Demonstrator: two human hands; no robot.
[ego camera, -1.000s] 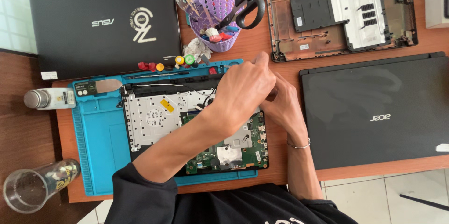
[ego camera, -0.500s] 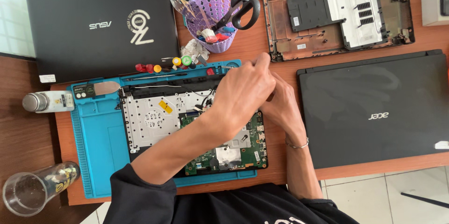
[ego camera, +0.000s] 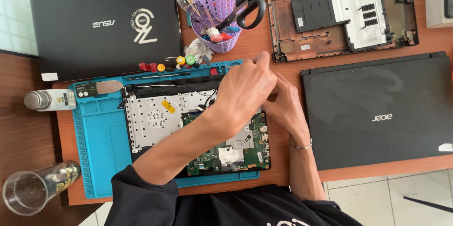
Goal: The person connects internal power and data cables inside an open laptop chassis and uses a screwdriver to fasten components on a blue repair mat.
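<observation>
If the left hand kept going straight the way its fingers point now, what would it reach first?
Probably the brown laptop base shell. The left hand points up and slightly right, past the blue mat's top edge, with only bare table between; depth is unclear.

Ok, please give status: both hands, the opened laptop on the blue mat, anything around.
Left hand and right hand together at the opened laptop, top right corner; grip hidden. Laptop flat on blue mat. Purple basket and closed black laptop close by.
</observation>
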